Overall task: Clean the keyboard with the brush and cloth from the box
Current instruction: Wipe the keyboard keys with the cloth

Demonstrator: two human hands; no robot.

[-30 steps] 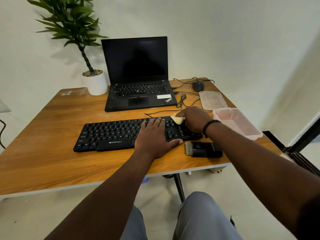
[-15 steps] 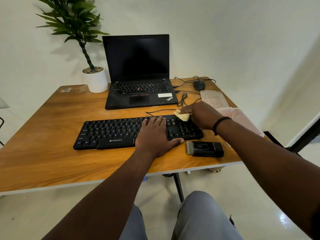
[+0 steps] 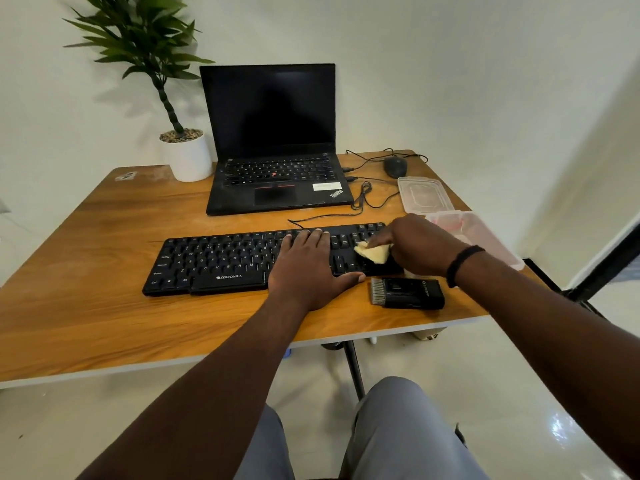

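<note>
Across the wooden table (image 3: 86, 306), an open laptop (image 3: 273, 147) stands at the far edge, the black keyboard (image 3: 221, 261) nearer the front. At the right edge sits the clear box (image 3: 485, 237), contents unclear, its lid (image 3: 424, 195) beside it. Left hand (image 3: 304, 268) rests flat on the keys; right hand (image 3: 419, 247) pinches the yellow cloth (image 3: 374, 252) against the keyboard's right end. Brush (image 3: 408, 293) lies before it.

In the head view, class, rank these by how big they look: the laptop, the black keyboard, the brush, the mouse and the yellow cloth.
1. laptop
2. black keyboard
3. brush
4. mouse and yellow cloth: unsure. They look alike, the right hand hides part of the cloth, and the mouse lies farther away.
</note>
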